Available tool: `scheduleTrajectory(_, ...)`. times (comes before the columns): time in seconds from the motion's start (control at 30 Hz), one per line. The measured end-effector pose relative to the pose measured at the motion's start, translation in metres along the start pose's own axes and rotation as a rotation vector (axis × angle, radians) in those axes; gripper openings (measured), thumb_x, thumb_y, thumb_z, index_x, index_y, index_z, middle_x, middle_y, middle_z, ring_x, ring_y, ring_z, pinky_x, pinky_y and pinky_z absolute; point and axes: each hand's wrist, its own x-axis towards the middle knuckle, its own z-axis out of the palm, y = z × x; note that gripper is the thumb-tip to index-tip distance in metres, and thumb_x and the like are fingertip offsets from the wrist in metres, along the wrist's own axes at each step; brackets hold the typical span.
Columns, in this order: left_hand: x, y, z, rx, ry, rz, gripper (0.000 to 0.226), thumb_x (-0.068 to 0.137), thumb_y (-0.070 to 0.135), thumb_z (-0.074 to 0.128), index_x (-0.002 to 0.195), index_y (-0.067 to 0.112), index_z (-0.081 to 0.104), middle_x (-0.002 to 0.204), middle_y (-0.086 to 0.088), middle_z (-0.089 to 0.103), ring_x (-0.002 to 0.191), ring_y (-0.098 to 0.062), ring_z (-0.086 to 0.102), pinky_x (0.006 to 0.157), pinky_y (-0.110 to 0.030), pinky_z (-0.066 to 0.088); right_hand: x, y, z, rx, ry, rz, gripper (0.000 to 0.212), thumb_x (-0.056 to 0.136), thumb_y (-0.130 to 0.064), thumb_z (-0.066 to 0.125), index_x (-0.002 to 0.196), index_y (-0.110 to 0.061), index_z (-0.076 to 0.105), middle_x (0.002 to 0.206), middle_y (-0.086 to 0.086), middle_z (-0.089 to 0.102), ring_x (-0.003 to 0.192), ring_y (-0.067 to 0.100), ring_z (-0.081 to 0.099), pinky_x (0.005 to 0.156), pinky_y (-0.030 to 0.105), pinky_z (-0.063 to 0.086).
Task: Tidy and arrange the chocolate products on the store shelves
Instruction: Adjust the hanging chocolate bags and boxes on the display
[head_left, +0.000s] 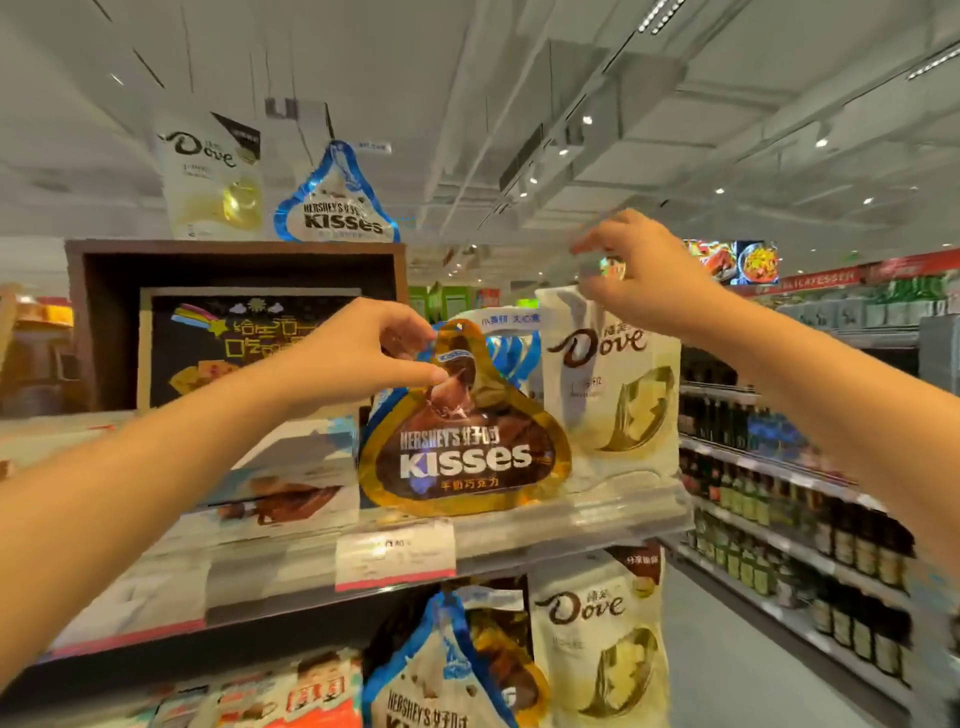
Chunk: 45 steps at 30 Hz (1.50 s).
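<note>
Pinching the top of a gold-and-brown bag (462, 447) marked "HERSHEY'S KISSES", left hand (358, 353) with thumb and fingers closed on the bag's peak, bag standing upright on the clear-fronted shelf (597, 514). Just behind it, partly hidden, a blue-edged Kisses bag (511, 353) with a white strip of Chinese characters at its top. Touching the gold bag's right side, a cream "Dove" pouch (613, 395), upright on the same shelf. Curled above that pouch's top edge, right hand (639, 270), fingertips drawn together near a small shiny spot; whether actually gripping the pouch, cannot tell through the blur. Clipped to the shelf front below the gold bag, a white price label (395, 553) with a red lower band, print unreadable. Left of the bags, a dark chalkboard-style sign (228, 343) with yellow Chinese lettering and a rainbow star. Perched on the topmost ledge, another cream Dove pouch (208, 176) beside a blue-edged Hershey's Kisses bag (337, 202). On the shelf below, more Kisses and Dove packs. Far right, an aisle rack of bottles (779, 467).
</note>
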Motion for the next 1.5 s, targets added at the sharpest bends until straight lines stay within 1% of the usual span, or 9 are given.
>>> scheduleTrajectory(0.27,0.013,0.011,0.029,0.028,0.158,-0.138,0.045,0.073,0.026,0.077,0.110,0.022,0.052,0.087,0.002,0.050,0.072,-0.011,0.045,0.064,-0.024,0.041,-0.008,0.045,0.003,-0.184,-0.169,-0.087,0.053,0.075,-0.052,0.066,0.118,-0.022,0.059,0.121,0.006,0.050,0.114,0.028,0.047,0.096,0.043,0.032)
scheduleTrajectory(0.43,0.009,0.030,0.030,0.060,0.211,-0.159,0.008,0.083,0.019,0.068,0.082,0.012,0.066,0.067,0.003,0.054,0.059,-0.006,0.047,0.050,-0.014,0.038,-0.007,0.045,-0.003,-0.116,-0.144,-0.128,0.041,0.079,-0.046,0.065,0.108,-0.019,0.056,0.113,0.002,0.055,0.109,0.026,0.051,0.094,0.040,0.033)
scheduleTrajectory(0.6,-0.003,0.039,0.029,-0.040,0.184,-0.138,0.013,0.089,0.014,0.059,0.085,0.001,0.059,0.091,-0.023,0.066,0.079,-0.021,0.060,0.081,-0.043,0.051,-0.011,0.042,-0.009,0.020,-0.169,-0.082,0.036,0.083,-0.034,0.067,0.107,-0.014,0.050,0.099,0.001,0.055,0.101,0.026,0.053,0.089,0.042,0.038)
scheduleTrajectory(0.7,-0.012,0.042,0.033,-0.052,0.224,-0.118,0.009,0.093,0.016,0.054,0.089,0.009,0.057,0.092,-0.023,0.065,0.085,-0.030,0.064,0.084,-0.045,0.051,-0.017,0.041,-0.010,-0.071,-0.168,-0.113,0.029,0.090,-0.032,0.058,0.072,-0.013,0.045,0.071,-0.002,0.045,0.075,0.025,0.049,0.074,0.034,0.030)
scheduleTrajectory(0.87,-0.022,0.048,0.031,-0.181,0.449,-0.074,0.012,0.097,0.015,0.045,0.086,0.018,0.050,0.075,-0.005,0.059,0.064,-0.009,0.059,0.059,-0.025,0.050,-0.030,0.036,-0.015,-0.145,0.150,-0.153,0.016,0.092,-0.020,0.053,0.095,-0.005,0.052,0.093,0.012,0.049,0.094,0.032,0.050,0.090,0.040,0.031)
scheduleTrajectory(1.0,-0.031,0.053,0.020,-0.326,0.562,-0.078,0.021,0.096,0.011,0.043,0.080,0.025,0.046,0.081,-0.011,0.057,0.074,-0.022,0.057,0.073,-0.048,0.052,-0.038,0.021,-0.028,-0.103,0.264,-0.184,0.013,0.090,-0.017,0.054,0.086,-0.006,0.049,0.088,0.017,0.057,0.087,0.035,0.053,0.077,0.037,0.031)
scheduleTrajectory(1.27,-0.075,0.065,0.040,-0.191,0.205,-0.024,0.027,0.089,0.002,0.048,0.071,0.022,0.047,0.056,0.010,0.050,0.055,-0.003,0.046,0.056,-0.019,0.037,-0.090,-0.022,-0.035,0.123,-0.226,-0.237,0.034,0.084,-0.023,0.067,0.065,-0.017,0.039,0.060,-0.008,0.035,0.062,0.019,0.038,0.056,0.033,0.027)
scheduleTrajectory(1.37,-0.106,0.069,0.054,-0.279,0.052,-0.088,0.022,0.084,0.031,0.060,0.068,0.021,0.050,0.044,0.012,0.044,0.044,0.000,0.036,0.047,-0.017,0.030,-0.120,-0.036,-0.025,0.220,-0.395,-0.275,0.050,0.081,-0.020,0.070,0.055,-0.019,0.028,0.055,-0.002,0.027,0.052,0.013,0.025,0.051,0.028,0.021)
scheduleTrajectory(1.5,-0.145,0.079,0.071,-0.307,-0.189,-0.111,0.021,0.074,0.026,0.074,0.091,0.024,0.062,0.054,0.024,0.060,0.051,0.008,0.052,0.051,-0.007,0.040,-0.153,-0.043,-0.007,0.324,-0.476,-0.308,0.051,0.080,-0.018,0.071,0.055,-0.019,0.026,0.055,-0.001,0.028,0.051,0.011,0.026,0.050,0.026,0.022)
